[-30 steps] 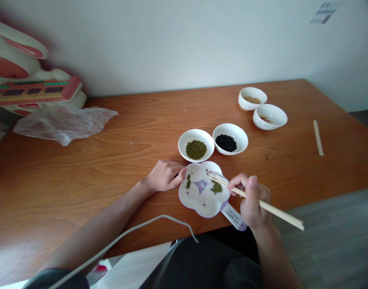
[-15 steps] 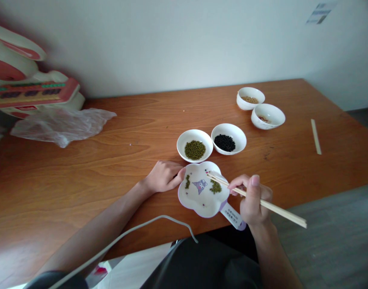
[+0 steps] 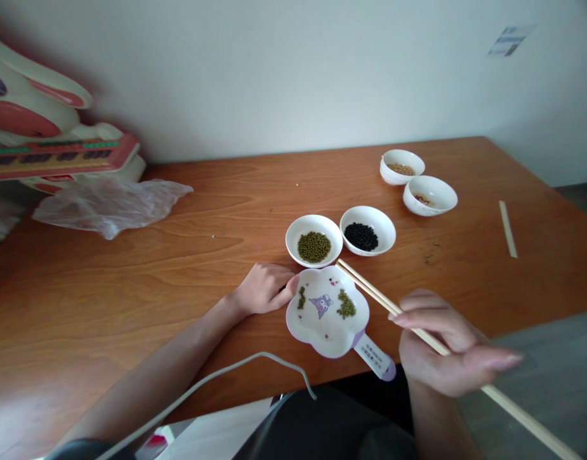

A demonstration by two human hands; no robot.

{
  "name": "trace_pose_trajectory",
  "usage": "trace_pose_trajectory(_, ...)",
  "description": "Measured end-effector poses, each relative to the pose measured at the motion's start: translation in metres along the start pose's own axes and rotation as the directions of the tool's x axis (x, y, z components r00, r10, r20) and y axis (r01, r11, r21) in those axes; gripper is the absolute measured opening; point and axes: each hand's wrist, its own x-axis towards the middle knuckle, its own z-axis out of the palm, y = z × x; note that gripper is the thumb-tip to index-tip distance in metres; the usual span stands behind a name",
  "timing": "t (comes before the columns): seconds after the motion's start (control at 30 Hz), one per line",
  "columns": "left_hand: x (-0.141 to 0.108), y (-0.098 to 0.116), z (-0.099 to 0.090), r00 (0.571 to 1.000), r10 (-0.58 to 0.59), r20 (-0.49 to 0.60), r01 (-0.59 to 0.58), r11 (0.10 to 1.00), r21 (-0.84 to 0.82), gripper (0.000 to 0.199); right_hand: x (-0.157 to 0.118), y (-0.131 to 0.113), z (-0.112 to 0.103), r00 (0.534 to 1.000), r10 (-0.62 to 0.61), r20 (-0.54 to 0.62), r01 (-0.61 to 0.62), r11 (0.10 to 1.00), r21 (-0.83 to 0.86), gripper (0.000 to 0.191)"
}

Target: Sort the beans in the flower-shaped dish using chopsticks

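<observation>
My right hand point(image 3: 447, 338) holds a pair of wooden chopsticks point(image 3: 384, 299), whose tips are close together over the top rim of a flower-shaped plate point(image 3: 332, 335). That plate has a purple edge, a labelled handle, a cartoon print and two small groups of green beans point(image 3: 346, 305). My left hand point(image 3: 268, 287) rests on the table with its thumb at the plate's left rim, fingers curled. Just behind the plate is a white bowl of green beans point(image 3: 314, 247), and touching it on the right is a bowl of black beans point(image 3: 361, 236).
At the back right stand a bowl of tan grains point(image 3: 401, 168) and a bowl with a few reddish bits point(image 3: 430, 196). A flat wooden strip point(image 3: 508, 229) lies farther right. A plastic bag point(image 3: 111, 207) and a toy keyboard point(image 3: 58, 160) are at left. A pale cable point(image 3: 202, 383) crosses in front.
My right hand has turned and moved right, and the chopstick tips have gone from inside the plate to its top rim. The view has shifted slightly; my left hand stays at the plate.
</observation>
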Motion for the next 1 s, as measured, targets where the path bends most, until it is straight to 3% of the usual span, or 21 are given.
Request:
trace_pose_trajectory(0.2, -0.001, -0.002, 0.002, 1.000, 0.009, 0.002, -0.009, 1.000, 0.015, 0.042, 0.012, 0.010, 0.019, 0.980, 0.052, 0.193, -0.038, 0.996, -0.077, 0.078)
trace_pose_trajectory(0.37, 0.000, -0.001, 0.000, 1.000, 0.009, -0.001, -0.009, 1.000, 0.019, 0.042, -0.001, 0.006, -0.006, 0.982, 0.058, 0.180, -0.040, 0.994, -0.102, 0.076)
trace_pose_trajectory(0.47, 0.001, 0.000, 0.000, 1.000, 0.012, -0.006, -0.012, 1.000, 0.020, 0.041, -0.010, 0.011, -0.021, 0.964, 0.091, 0.248, -0.048, 0.984, -0.173, 0.077)
trace_pose_trajectory(0.7, 0.001, 0.001, 0.000, 1.000, 0.021, -0.023, -0.021, 1.000, -0.010, 0.038, -0.027, 0.033, -0.027, 0.908, 0.207, 0.365, -0.119, 0.961, -0.249, 0.078)
trace_pose_trajectory(1.0, 0.000, 0.000, 0.002, 1.000, 0.007, -0.008, -0.008, 1.000, -0.021, 0.038, -0.047, 0.041, -0.034, 0.928, 0.259, 0.267, -0.164, 0.929, -0.332, 0.077)
